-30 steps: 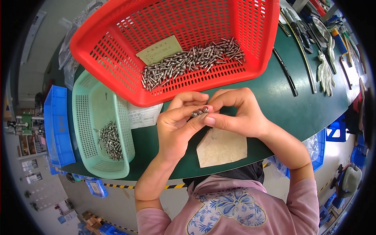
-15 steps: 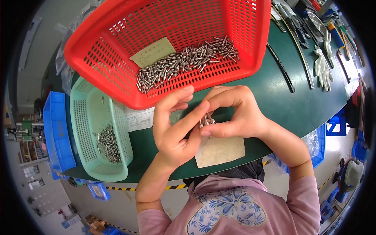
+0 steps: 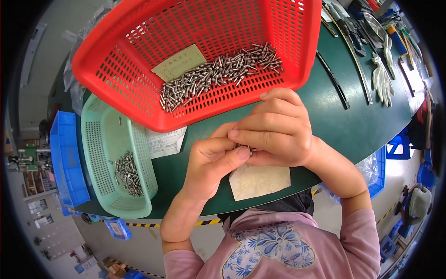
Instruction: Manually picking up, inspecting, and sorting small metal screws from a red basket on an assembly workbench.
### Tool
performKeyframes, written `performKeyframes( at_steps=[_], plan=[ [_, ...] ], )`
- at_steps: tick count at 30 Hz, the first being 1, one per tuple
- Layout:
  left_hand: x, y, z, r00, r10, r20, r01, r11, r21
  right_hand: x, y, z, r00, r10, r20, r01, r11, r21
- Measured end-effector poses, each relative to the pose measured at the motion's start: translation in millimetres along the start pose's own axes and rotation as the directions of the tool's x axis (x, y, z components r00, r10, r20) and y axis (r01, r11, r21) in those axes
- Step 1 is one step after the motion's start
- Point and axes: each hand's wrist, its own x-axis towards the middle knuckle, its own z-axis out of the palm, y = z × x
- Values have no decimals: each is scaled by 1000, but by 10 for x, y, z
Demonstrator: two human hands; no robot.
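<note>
My left hand (image 3: 211,160) and my right hand (image 3: 281,132) meet above the near edge of the green table. Both are closed, with fingertips together around a few small silver metal screws (image 3: 251,149). Only bits of these show between thumbs and fingers; the rest is hidden. Just beyond my hands, a tilted red perforated basket (image 3: 186,118) holds a heap of similar screws (image 3: 218,72) and a yellowish card (image 3: 179,63). A light green basket (image 3: 151,172) at the left contains a smaller pile of screws (image 3: 128,174).
Beneath my hands lies a worn beige sheet (image 3: 260,181). A printed paper (image 3: 167,142) is partly under the baskets. Blue bins (image 3: 69,158) stand at the left. Toward the right are a black bar (image 3: 333,80), a steel ruler (image 3: 355,60) and white gloves (image 3: 383,81).
My right fingers have folded down over the screws, which showed more plainly before. My left fingers have curled in, and its thumb now presses near the right fingertips.
</note>
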Motion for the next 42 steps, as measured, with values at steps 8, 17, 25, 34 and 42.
performKeyframes(
  at_steps=[8, 17, 25, 34, 42],
  plan=[
    [9, 30, 30, 1000, 13, -28, -12, 1000, 14, -6, 21, -22, 997, 76, 26, -77, 996, 38],
    [5, 62, 54, 996, 74, -54, -64, 984, 164, 14, 12, -29, 992, 116, 54, -118, 993, 31],
    [103, 79, 0, 571, 657, 492, -341, -356, 870, 27, 11, -66, 964, 236, 124, -240, 970, 24],
    [129, 73, -4, 512, 660, 550, -325, -443, 835, 24, 53, -41, 966, 211, 150, -217, 976, 28],
    [-347, 537, -284, 653, 747, 127, 140, -283, 949, -32, 46, -53, 954, 171, 248, -177, 984, 4]
  ],
)
